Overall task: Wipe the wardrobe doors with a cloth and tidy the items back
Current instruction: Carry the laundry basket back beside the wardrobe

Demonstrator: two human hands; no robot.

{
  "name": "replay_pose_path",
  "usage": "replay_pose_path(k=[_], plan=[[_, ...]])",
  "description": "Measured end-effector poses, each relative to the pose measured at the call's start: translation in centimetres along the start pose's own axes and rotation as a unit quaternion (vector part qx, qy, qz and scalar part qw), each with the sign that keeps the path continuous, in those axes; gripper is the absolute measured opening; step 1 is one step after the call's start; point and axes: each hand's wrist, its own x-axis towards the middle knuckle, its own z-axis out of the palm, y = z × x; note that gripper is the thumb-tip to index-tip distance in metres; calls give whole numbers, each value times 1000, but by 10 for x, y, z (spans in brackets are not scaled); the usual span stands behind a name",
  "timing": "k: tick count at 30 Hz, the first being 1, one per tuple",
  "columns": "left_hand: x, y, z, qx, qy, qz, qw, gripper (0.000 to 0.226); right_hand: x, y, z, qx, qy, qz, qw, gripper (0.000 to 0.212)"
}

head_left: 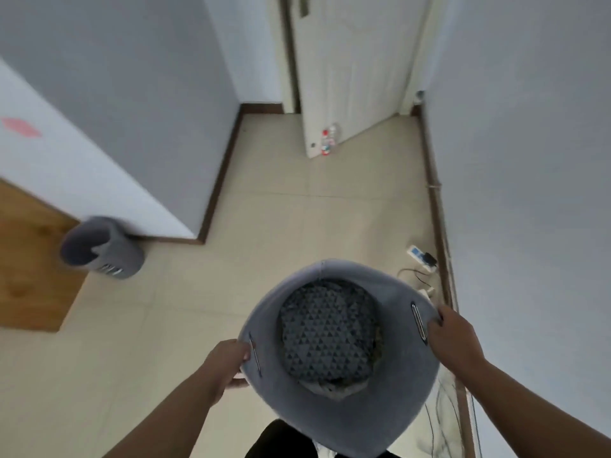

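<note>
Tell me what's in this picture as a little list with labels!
held: grey felt basket, off the floor
left hand: grips the rim beside one handle slot
right hand: grips the rim beside the other slot
inside: triangle-patterned fabric
floor, left: second grey basket at the wall corner
by the door: bottles
right wall: power strip on the floor

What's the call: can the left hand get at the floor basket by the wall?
Probably not as is. The left hand grips the rim of the carried basket, so it's occupied. The floor basket stands well off to its left; only open floor lies between.
</note>
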Motion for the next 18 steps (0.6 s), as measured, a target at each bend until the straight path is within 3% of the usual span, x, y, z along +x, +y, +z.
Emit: replay_pose_path(k=[7, 12, 18], plan=[[-23, -120, -97, -144, 63, -41, 987, 27, -7, -129, 89, -138, -83, -143, 977, 16], [-37, -195, -160, -248, 72, -36, 965, 25, -40, -222, 160, -213, -125, -236, 940, 26], [-52, -251, -201, -349, 98, -52, 930, 28, -77, -314, 227, -263, -181, -313, 895, 20]])
